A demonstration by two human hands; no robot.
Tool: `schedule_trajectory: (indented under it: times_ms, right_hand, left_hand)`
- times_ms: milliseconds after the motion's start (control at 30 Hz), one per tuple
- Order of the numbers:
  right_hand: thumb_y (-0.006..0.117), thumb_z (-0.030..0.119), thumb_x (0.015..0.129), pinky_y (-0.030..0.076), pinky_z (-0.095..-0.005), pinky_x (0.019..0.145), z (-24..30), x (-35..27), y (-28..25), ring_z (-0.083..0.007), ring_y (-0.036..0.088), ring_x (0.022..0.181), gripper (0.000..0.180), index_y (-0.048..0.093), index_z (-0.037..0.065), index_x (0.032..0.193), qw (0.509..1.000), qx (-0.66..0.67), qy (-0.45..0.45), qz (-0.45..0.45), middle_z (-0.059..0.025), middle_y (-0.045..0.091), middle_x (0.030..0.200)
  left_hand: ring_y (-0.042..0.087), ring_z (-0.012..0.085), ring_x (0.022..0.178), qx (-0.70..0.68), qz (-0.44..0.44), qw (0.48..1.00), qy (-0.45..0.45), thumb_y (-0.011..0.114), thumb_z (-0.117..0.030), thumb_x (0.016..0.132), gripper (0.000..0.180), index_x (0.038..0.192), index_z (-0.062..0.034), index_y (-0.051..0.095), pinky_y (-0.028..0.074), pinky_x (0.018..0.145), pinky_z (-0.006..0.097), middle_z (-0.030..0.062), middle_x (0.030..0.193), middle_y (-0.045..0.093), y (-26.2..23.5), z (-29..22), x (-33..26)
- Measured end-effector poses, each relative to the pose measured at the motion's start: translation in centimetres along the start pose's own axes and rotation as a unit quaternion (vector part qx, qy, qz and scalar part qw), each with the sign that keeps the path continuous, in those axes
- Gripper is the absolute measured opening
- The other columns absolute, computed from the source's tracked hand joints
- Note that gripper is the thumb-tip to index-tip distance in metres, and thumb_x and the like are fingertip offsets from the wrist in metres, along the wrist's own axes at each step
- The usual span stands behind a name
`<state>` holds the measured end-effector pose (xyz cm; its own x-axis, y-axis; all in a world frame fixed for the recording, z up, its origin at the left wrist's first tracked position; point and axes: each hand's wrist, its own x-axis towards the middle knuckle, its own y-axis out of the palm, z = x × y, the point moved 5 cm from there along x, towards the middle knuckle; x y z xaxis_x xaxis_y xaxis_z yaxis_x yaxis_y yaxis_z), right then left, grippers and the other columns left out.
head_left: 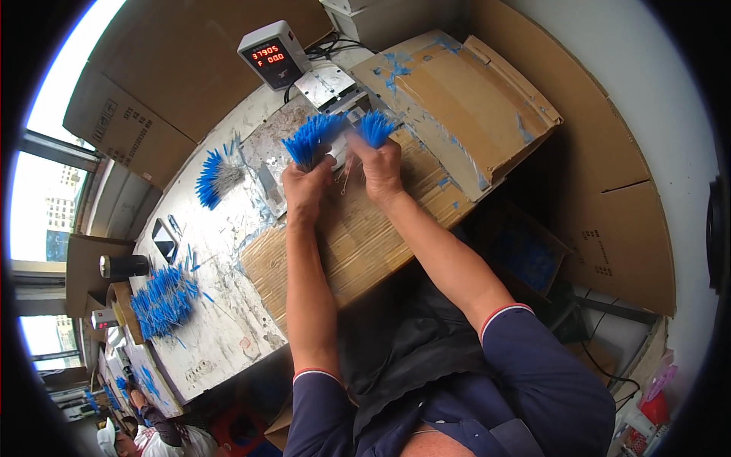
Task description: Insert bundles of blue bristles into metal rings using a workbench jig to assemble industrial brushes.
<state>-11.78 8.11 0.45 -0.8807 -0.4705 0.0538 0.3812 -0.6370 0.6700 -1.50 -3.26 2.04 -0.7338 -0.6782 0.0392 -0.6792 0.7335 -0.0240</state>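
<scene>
My left hand (303,190) is closed around a thick bundle of thin blue-tipped sticks (311,135), tips fanned upward. To its right, my right hand (383,171) grips a smaller bunch of the same sticks (376,127). A few thin wire-like ends (346,180) hang between the hands. Both hands are just in front of a small metal machine (327,85), whose front the bundles partly hide. Left of my left hand, a fanned bunch of sticks (212,180) with grey ends lies on the white table (221,305).
Behind the machine stands a box with a red digital display (269,59). A cardboard sheet (358,244) lies under my forearms; a taped cardboard box (464,99) is at right. At left are a phone (164,241), a black cup (124,266), a large stick pile (164,302) and a co-worker (164,440).
</scene>
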Motion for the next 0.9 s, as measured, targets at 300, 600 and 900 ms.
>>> schedule_trajectory:
  times_ms: [300, 600, 900]
  right_hand:
    - [0.070, 0.015, 0.090, 0.049, -0.0277, 0.045, 0.5, 0.1, -0.3, -0.0139, 0.058, 0.049, 0.016, 0.069, -0.001, 0.096, 0.999, 0.043, 0.033, -0.006, -0.0058, 0.064, 0.068]
    - [0.068, 0.018, 0.093, 0.045, -0.0272, 0.044, 0.7, -0.4, 0.1, -0.0129, 0.056, 0.047, 0.017, 0.066, 0.002, 0.094, 0.999, 0.013, 0.042, -0.014, -0.0049, 0.061, 0.067]
    - [0.066, 0.016, 0.094, 0.047, -0.0278, 0.045, 0.8, -0.3, -0.5, -0.0129, 0.054, 0.047, 0.015, 0.063, 0.002, 0.094, 0.995, 0.034, 0.012, -0.096, -0.0047, 0.059, 0.065]
  left_hand:
    - [0.054, 0.0076, 0.059, -0.022, 0.007, 0.999, -0.038, 0.075, -0.014, 0.089, 0.013, 0.093, -0.0034, 0.071, 0.040, 0.054, 0.023, 0.0002, 0.072, 0.064, -0.9, 0.5, -0.7]
    - [0.054, 0.0077, 0.057, -0.073, -0.119, 0.989, -0.050, 0.078, -0.009, 0.085, 0.013, 0.094, -0.0040, 0.071, 0.041, 0.051, 0.024, 0.0006, 0.074, 0.065, -2.4, 1.2, -2.5]
    - [0.056, 0.0079, 0.058, 0.231, -0.215, 0.943, 0.107, 0.076, -0.009, 0.087, 0.012, 0.097, -0.0038, 0.072, 0.045, 0.055, 0.026, 0.0002, 0.077, 0.069, -3.2, 1.2, -0.8]
